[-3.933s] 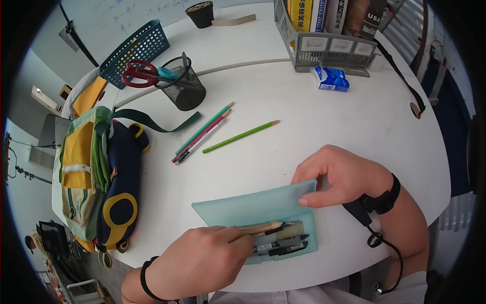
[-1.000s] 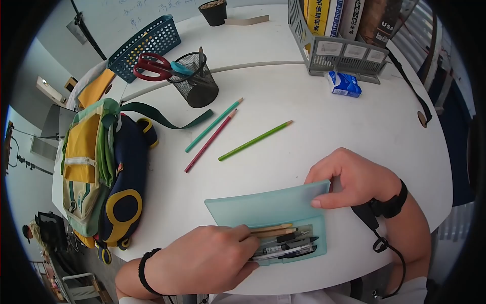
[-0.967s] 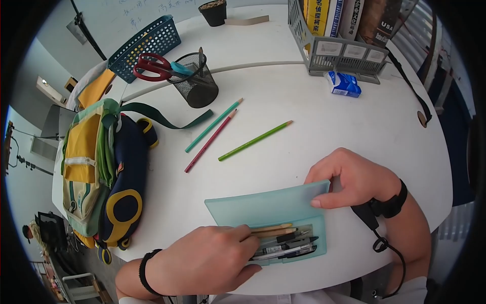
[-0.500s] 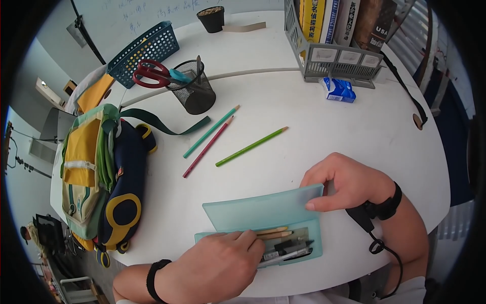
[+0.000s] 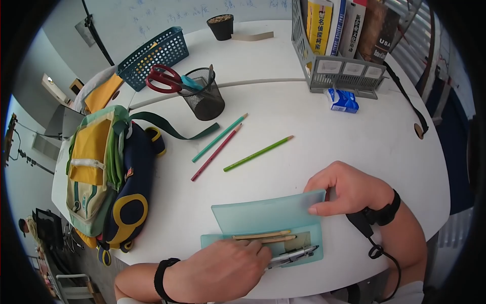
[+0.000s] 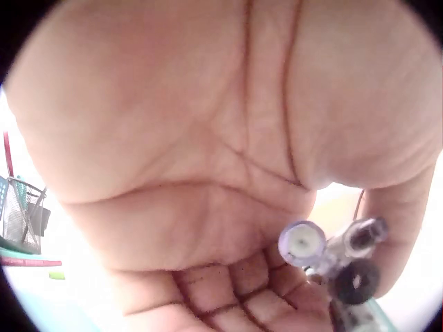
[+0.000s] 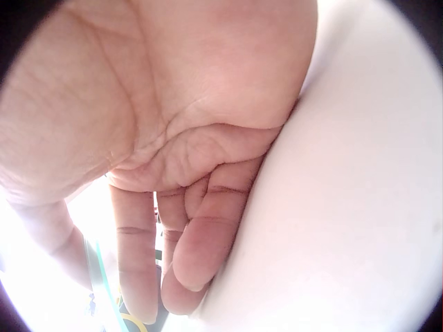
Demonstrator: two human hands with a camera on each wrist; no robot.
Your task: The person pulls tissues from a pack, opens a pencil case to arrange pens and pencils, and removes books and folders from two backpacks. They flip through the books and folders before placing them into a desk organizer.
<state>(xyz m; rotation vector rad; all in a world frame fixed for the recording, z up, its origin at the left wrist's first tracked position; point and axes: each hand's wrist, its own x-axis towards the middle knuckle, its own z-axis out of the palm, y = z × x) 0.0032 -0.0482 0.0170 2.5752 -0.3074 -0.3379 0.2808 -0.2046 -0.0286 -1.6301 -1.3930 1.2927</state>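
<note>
A pale teal pencil case (image 5: 268,210) lies at the table's near edge, its lid raised. My right hand (image 5: 349,190) holds the lid's right end between thumb and fingers. My left hand (image 5: 223,271) reaches over the case and covers its front left part. In the left wrist view, several pens (image 6: 302,242) show end-on between the thumb and curled fingers. Inside the case, wooden pencils (image 5: 266,236) lie along the back, and a pen (image 5: 298,254) juts out to the right of the left hand. Farther off lie a green pencil (image 5: 258,153), a pink pencil (image 5: 216,153) and a teal pencil (image 5: 220,138).
A backpack (image 5: 109,177) stands at the left, its strap reaching across the table. Behind are a mesh pen cup (image 5: 205,101) with scissors, a blue basket (image 5: 152,58) and a small pot (image 5: 221,28). A book rack (image 5: 344,76) and blue packet (image 5: 342,100) are at the back right.
The pen beside the pink pencil has left the table. Over the last second my left hand has shifted right across the case, covering more pens. My right hand keeps its hold on the lid.
</note>
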